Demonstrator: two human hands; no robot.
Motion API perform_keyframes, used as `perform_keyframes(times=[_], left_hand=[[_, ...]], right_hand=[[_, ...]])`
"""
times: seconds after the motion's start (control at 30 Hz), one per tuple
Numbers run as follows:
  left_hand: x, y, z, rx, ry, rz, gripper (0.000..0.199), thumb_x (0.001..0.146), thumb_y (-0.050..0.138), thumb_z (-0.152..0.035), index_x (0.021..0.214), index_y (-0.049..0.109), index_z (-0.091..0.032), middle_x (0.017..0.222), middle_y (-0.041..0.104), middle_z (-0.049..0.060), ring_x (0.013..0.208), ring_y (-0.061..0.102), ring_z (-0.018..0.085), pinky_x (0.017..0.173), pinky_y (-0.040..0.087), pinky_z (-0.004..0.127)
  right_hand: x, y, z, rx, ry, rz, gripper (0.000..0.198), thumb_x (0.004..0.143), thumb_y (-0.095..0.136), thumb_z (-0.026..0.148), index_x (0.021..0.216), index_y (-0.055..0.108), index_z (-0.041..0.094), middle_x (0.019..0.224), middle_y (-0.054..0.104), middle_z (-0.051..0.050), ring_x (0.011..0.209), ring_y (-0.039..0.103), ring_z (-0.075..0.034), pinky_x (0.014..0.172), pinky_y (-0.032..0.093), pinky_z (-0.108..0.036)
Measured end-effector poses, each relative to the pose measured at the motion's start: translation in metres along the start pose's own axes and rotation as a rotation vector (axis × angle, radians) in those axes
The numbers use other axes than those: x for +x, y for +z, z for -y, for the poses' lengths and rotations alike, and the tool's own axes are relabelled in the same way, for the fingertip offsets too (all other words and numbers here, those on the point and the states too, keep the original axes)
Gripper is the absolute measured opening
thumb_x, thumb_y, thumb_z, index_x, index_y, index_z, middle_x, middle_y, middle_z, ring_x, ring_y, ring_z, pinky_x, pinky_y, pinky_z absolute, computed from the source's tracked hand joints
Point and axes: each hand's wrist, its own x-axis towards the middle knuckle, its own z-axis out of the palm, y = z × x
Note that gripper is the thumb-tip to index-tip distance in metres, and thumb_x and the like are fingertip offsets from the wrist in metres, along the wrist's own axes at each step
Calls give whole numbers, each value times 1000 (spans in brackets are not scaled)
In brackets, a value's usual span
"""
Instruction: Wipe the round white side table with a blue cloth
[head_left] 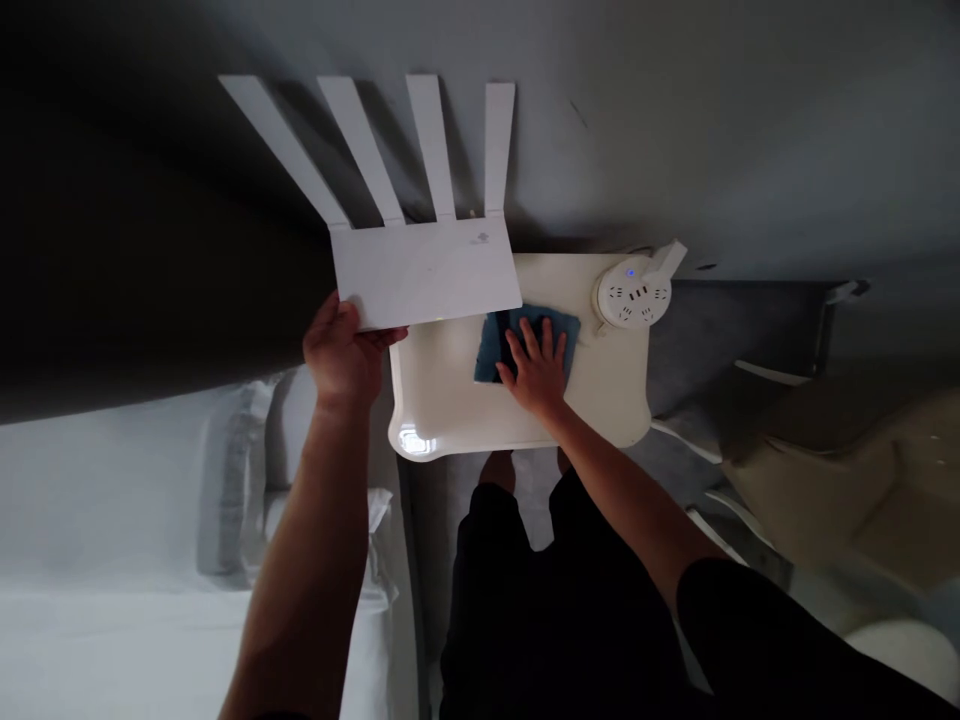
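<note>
My left hand (pixel 345 350) grips a white Wi-Fi router (pixel 427 275) by its lower left corner, thumb on top and fingers underneath. Several flat antennas stick up from the router's far edge toward the wall. On the white table (pixel 465 410), my right hand (pixel 538 368) lies flat with spread fingers, pressing on a blue cloth (pixel 489 350). The router is held above the table's left part and hides some of it. Part of the cloth is covered by my right hand.
A round white power strip (pixel 636 293) with a blue light and a plug in it sits at the table's right end. Behind stands a grey wall (pixel 675 120). A bed (pixel 120 540) is at the left, a tan chair (pixel 847 490) at the right.
</note>
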Motion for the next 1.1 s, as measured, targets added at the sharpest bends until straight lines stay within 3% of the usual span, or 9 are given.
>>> perform_keyframes(times=[0.1,0.17,0.3,0.5,0.63,0.73,0.8,0.93,1.1], left_hand=[[-1,2,7,-14,-33,-11,32,100,82,-37,126,71,-23,110,78,6,77,76,20,64,69,35],[0,1,14,-20,-53,-4,38,98,84,-39,130,70,-24,109,79,6,77,75,19,63,69,33],[5,-2,31,-14,-84,27,44,96,85,-39,134,69,-24,109,79,4,79,75,19,63,69,32],[21,-9,66,43,-139,-8,37,100,82,-40,130,67,-25,120,76,5,90,74,19,78,69,37],[32,-12,86,86,-159,6,50,92,91,-51,127,66,-27,125,76,4,96,74,20,84,66,38],[40,-11,91,159,-150,29,57,84,96,-63,116,65,-27,118,77,1,95,74,19,79,64,35],[46,-9,90,240,-153,35,53,87,93,-65,107,64,-25,106,76,-3,88,73,15,76,62,32],[56,-1,85,473,-95,-48,26,112,74,-37,97,60,-21,70,58,-14,55,50,3,59,48,20],[55,14,70,603,19,-12,32,112,60,-1,87,55,-19,62,45,-13,52,35,6,55,36,22]], right_hand=[[-62,4,-11,-39,34,19,68,114,57,56,173,55,22,190,29,-12,178,-2,-48,138,9,-85],[-98,5,-20,-42,-39,78,66,113,60,56,171,58,24,189,32,-11,179,-1,-47,138,11,-85],[-132,6,-33,-25,-198,185,64,111,66,55,171,58,31,188,34,-6,179,2,-45,140,11,-82],[-123,6,-28,8,-204,190,65,110,69,54,170,59,31,189,34,-6,179,0,-45,141,6,-81],[-120,3,-26,57,-183,223,65,111,68,54,170,59,30,187,36,-8,179,5,-46,140,6,-82],[-118,-2,-26,93,-168,268,65,111,68,53,171,58,31,188,35,-7,178,10,-47,140,8,-83],[-117,-5,-26,114,-157,291,65,111,69,52,171,58,32,188,35,-7,178,12,-47,140,8,-82],[-115,-9,-26,144,-160,293,64,112,67,51,171,58,30,187,35,-8,178,12,-46,141,8,-81],[-117,-5,-30,177,-176,275,63,113,65,51,172,58,29,188,34,-7,179,10,-45,141,7,-80]])
